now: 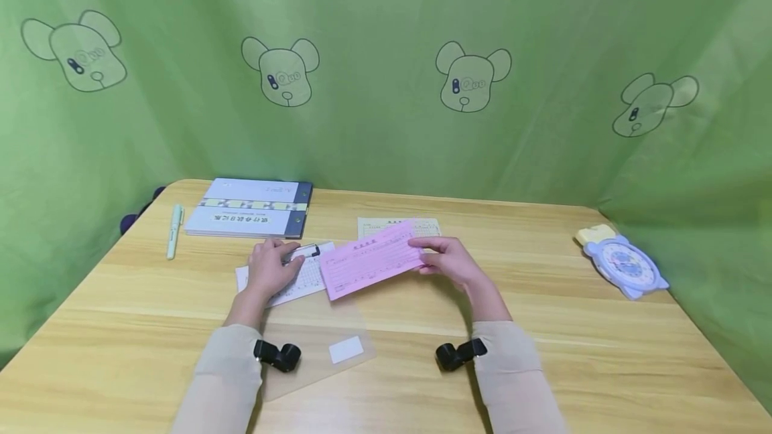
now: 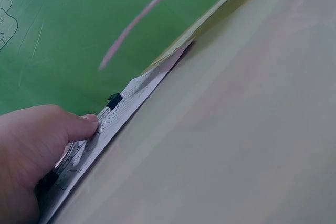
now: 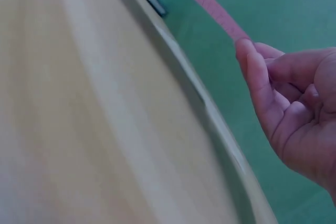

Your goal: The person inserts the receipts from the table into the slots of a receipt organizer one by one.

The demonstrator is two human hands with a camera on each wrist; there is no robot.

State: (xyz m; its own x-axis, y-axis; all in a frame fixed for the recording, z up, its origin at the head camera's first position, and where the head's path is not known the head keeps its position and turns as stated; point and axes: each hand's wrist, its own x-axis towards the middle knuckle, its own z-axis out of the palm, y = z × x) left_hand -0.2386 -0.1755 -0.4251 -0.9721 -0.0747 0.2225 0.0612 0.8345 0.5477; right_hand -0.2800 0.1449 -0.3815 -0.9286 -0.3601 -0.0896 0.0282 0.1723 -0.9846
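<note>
My right hand pinches the right end of a pink printed slip, held tilted above the table. In the right wrist view the slip shows edge-on between thumb and fingertips. My left hand grips a metal clip with black ends at the far edge of a clear plastic board. Under that hand lies a white form with a printed grid, partly hidden by the hand and pink slip. Behind the pink slip, a pale yellowish form lies on the table, partly covered.
A white and blue journal book lies at the back left, with a pale green pen beside it. To the right are a blue bear-shaped clock and a yellow block. Green curtain closes off the back and sides.
</note>
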